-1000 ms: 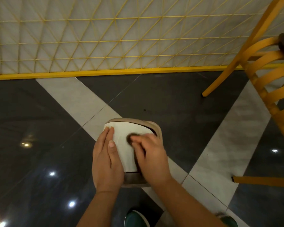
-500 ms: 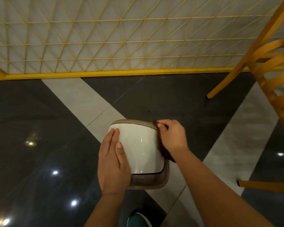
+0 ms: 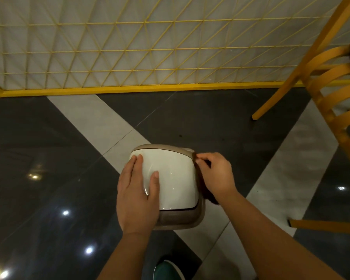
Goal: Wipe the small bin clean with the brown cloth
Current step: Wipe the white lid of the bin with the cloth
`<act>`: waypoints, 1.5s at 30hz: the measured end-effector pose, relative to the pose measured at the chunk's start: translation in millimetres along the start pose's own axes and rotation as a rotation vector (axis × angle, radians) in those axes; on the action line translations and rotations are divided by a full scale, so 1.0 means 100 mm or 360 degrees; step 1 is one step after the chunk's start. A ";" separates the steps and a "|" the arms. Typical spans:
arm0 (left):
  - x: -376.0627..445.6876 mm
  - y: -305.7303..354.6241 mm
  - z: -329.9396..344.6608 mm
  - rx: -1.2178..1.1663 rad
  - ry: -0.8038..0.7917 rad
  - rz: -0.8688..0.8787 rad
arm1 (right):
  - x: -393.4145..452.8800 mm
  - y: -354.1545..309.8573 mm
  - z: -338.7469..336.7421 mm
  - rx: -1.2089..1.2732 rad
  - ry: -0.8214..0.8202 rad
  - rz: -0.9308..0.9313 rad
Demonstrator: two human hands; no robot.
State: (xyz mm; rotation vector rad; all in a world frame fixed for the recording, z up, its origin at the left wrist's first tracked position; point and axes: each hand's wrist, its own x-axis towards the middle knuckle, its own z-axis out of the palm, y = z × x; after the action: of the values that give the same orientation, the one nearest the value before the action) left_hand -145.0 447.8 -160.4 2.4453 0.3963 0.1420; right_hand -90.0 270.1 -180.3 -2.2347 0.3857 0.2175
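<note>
Left hand lies flat and open on the small bin, which stands on the tiled floor. Right hand grips the brown cloth against the bin's right side, beside a yellow chair.

Left of the small bin: open dark floor, nothing standing there.
Beyond it: bare floor up to the yellow lattice screen, which closes that side.
Right: yellow chair, legs planted near and far; a clear strip of floor lies between it and the bin.
Near side: a green shoe below.
</note>
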 end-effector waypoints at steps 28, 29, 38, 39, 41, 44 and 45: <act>0.29 -0.10 -0.12 0.0279 -0.0129 0.0099 | -0.55 0.30 0.29 -0.0253 0.0266 -0.0366; 0.29 -0.10 -0.12 0.0281 -0.0118 0.0099 | -0.65 0.29 0.32 -0.0276 0.0221 -0.0426; 0.28 -0.12 -0.03 0.0337 -0.0122 0.0205 | -0.55 0.39 0.13 -0.0589 0.0298 -0.0487; 0.28 -0.12 -0.03 0.0338 -0.0121 0.0201 | -0.53 0.40 0.13 -0.0638 0.0288 -0.0503; 0.28 -0.10 -0.03 0.0341 -0.0117 0.0191 | -0.67 0.44 0.24 -0.0670 0.0165 -0.0541; 0.26 -0.08 -0.02 0.0353 -0.0109 0.0201 | -1.08 0.45 0.38 -0.0455 -0.0026 -0.0569; 0.26 -0.08 -0.02 0.0353 -0.0110 0.0210 | -1.12 0.46 0.38 -0.0390 -0.0041 -0.0619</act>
State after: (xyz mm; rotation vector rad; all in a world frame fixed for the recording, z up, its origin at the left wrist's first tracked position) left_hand -122.9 463.4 -163.6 2.6876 0.2300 0.0726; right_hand -212.3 293.7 -205.7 -2.4912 -0.0994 0.0893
